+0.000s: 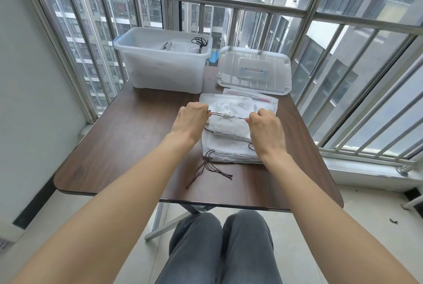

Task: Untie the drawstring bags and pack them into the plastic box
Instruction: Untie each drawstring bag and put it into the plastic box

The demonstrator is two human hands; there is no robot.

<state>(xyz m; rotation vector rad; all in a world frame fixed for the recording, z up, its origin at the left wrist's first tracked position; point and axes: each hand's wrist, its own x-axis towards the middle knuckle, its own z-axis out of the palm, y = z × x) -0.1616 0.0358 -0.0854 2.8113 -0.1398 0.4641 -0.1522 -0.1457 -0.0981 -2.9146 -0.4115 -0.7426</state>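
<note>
Setting: a person sits at a dark wood-grain counter (119, 146) beside a barred metal window railing (251, 7).
Left hand (190, 121): fingers curled, pinching the left end of a thin dark drawstring cord (238, 118).
Right hand (265, 128): fingers curled, pinching the cord's right end; the cord runs taut between the hands.
Bag in work: a white mesh drawstring bag (229, 128), its neck gathered at mid-cord, lies on top of the pile.
Pile: flat white drawstring bags (231, 153) at centre right, a brown tasselled cord (208, 169) trailing toward the near edge.
Box: a translucent plastic box (160, 71) stands far left, open, with bags and a black cord inside.
Lid: a clear plastic lid (254, 71) lies to the right of the box.
</note>
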